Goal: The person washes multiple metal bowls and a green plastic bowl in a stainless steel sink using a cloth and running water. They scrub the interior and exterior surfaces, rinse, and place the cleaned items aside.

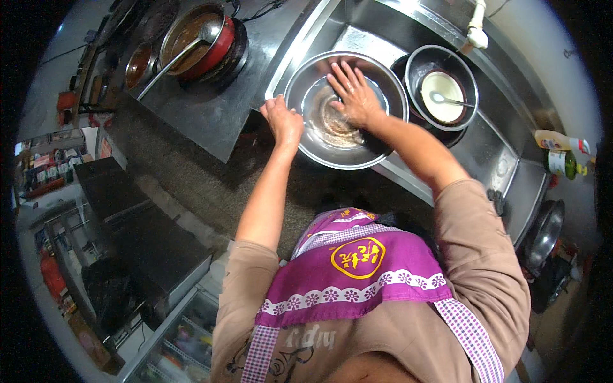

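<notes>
A large stainless steel bowl [352, 160] rests over the front edge of a metal sink, with some water in its bottom. My left hand [283, 119] grips the bowl's left rim, its fingers curled over the edge. Inside the bowl, my right hand [354, 95] is wet and spread open, with the palm over the water and the fingers towards the far wall. Whether it touches the bowl's wall is hard to tell. Just right of the bowl, a smaller metal bowl [413, 81] holds a cream-coloured bowl [443, 112] with a spoon [450, 100] in it.
The sink [503, 139] extends to the right, with two bottles [560, 163] beyond it. At the upper left, a red pot [206, 64] of brown liquid holds a ladle [177, 60], whose handle sticks out over the metal counter [201, 115]. A white pipe [477, 26] hangs above the sink.
</notes>
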A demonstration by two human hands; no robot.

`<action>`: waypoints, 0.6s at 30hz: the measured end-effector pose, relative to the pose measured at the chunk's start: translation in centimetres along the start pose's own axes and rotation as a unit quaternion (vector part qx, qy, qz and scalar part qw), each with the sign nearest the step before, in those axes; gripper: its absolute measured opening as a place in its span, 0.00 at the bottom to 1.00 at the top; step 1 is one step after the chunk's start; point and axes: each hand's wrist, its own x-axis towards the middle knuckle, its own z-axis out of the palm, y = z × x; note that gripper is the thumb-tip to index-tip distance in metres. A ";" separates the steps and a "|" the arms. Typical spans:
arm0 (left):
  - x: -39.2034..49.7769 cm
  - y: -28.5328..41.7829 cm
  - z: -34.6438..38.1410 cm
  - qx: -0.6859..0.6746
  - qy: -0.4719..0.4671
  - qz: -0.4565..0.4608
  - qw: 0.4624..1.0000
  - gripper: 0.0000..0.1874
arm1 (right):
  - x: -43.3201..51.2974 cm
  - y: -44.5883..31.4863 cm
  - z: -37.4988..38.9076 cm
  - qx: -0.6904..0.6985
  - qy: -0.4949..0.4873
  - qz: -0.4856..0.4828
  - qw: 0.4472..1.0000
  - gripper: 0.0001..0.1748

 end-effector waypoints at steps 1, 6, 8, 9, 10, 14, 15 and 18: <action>0.0 0.0 0.0 -0.006 0.010 -0.001 1.000 0.14 | 0.0 -2.4 1.0 0.045 -0.026 0.084 0.995 0.41; 0.6 -0.5 0.4 -0.031 0.038 0.022 0.999 0.12 | 2.5 -11.1 2.5 0.332 -0.023 0.196 0.922 0.41; 0.9 -1.1 0.4 -0.107 -0.013 -0.045 0.993 0.13 | 2.2 -12.4 1.9 0.464 0.039 0.165 0.869 0.40; 1.0 -1.4 0.4 -0.147 -0.034 -0.065 0.986 0.14 | 1.7 -12.5 1.5 0.501 0.010 0.129 0.856 0.38; 1.1 -1.7 0.5 -0.164 -0.052 -0.079 0.982 0.17 | 0.3 -12.5 0.8 0.551 -0.010 0.105 0.828 0.37; 1.1 -2.2 0.8 -0.038 -0.011 -0.009 0.999 0.20 | -6.9 -9.8 -3.5 0.504 -0.153 -0.026 0.850 0.30; 1.0 -2.2 0.8 -0.031 -0.009 -0.004 0.999 0.20 | -8.5 -8.1 -4.8 0.463 -0.207 -0.045 0.861 0.28; 0.8 -1.8 0.6 -0.005 -0.027 0.000 1.000 0.20 | -11.4 -2.9 -8.4 0.264 -0.274 -0.116 0.917 0.20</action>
